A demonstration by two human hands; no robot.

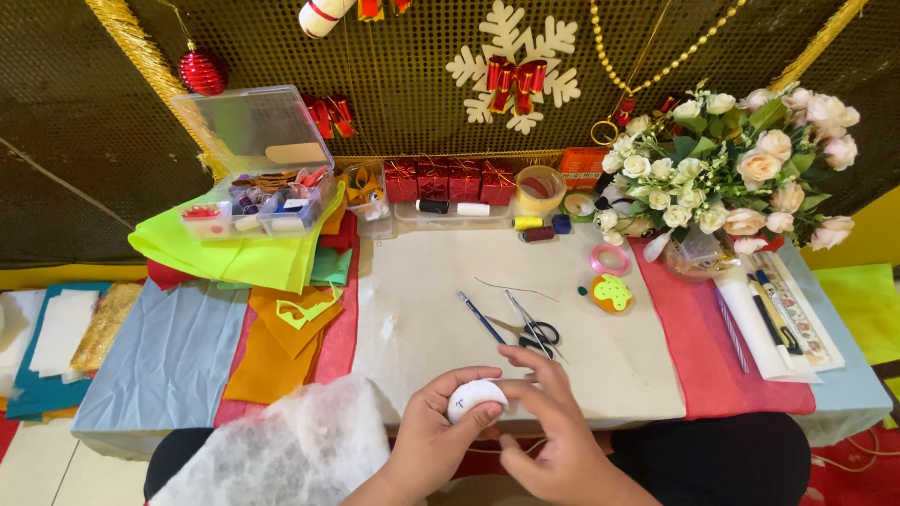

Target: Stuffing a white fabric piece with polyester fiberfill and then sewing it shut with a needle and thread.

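Working at the near edge of the cream felt sheet (450,281), I keep my left hand (427,431) clamped round the small white felt ball (474,397), and my right hand (553,422) pinches its side, fingers together; small, steady turns seem best. Left of the sheet lies white stuffing (281,450), crowding my wrist. On the sheet beyond the ball lie scissors (534,328) and a blue pencil (481,317).

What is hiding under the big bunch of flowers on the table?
Under the flower bunch sits a clear vase on red cloth, with a pink tape ring beside it. The blooms cover the vase's top and the table behind it.
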